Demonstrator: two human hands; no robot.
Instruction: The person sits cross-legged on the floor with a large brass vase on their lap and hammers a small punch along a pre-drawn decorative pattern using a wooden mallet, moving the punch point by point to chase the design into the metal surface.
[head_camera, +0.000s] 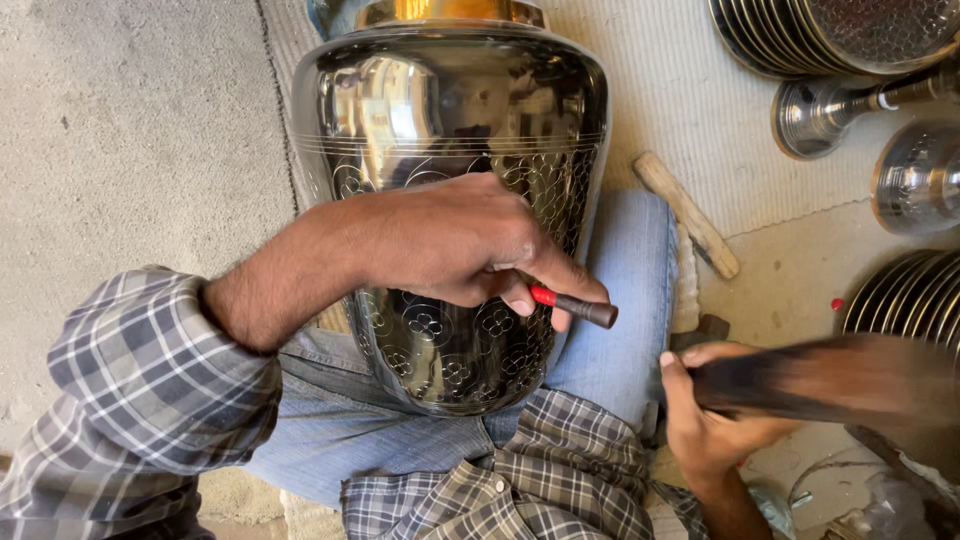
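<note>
**user1:** Across the lap, on the blue jeans (620, 300), a big shiny metal vase (450, 130) is laid with its brass-coloured neck pointing away. Flower-and-circle patterns are cut into the lower part of its body. The left hand (450, 240) is rested on top of it, and a small punch with a red band (575, 305) is pinched between thumb and fingers (520, 295), tip set against the engraved surface.

**user2:** And the other hand?

**user1:** The right hand (710, 420) is wrapped tight around a dark wooden mallet (840, 380), which is badly blurred, so the head can't be made out. It's held out to the right of the vase, clear of the punch.

**user2:** Anything else lying about?

**user1:** A wooden handle (690, 215) is left on the mat just beside the knee. Stacked metal plates (830, 35) and a couple of silver goblets (850, 105) are seen at the right edge.
</note>
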